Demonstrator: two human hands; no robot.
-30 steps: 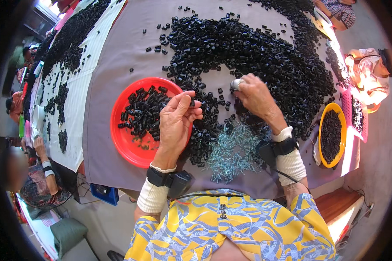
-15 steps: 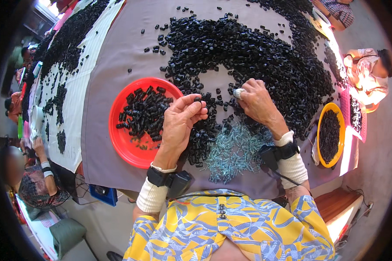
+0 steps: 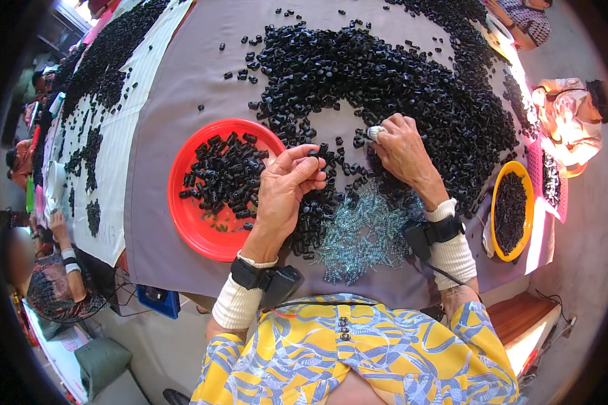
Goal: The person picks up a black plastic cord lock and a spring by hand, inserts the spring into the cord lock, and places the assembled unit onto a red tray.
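Observation:
My left hand [image 3: 284,185] is closed in a pinch on a small black plastic part [image 3: 313,154], just right of a red basin [image 3: 179,226] that holds many similar black parts. To the right, my right hand [image 3: 407,154] bends over the near edge of a large heap of black plastic parts [image 3: 371,74], a white wrap on one finger. Its fingers are drawn together; whatever they hold is hidden. Between my forearms lies a pile of small coil springs [image 3: 361,236], with loose black parts along its left side.
A yellow bowl [image 3: 530,202] of thin black pieces stands at the right table edge, beside a pink basket [image 3: 536,172]. More black parts lie on white cloth [image 3: 118,223] at the left. Other people sit around the table. A cable hangs from my right wrist device.
My left hand has shifted slightly right, still pinching a small black part. The right hand has moved slightly right and up, its fingers still drawn together.

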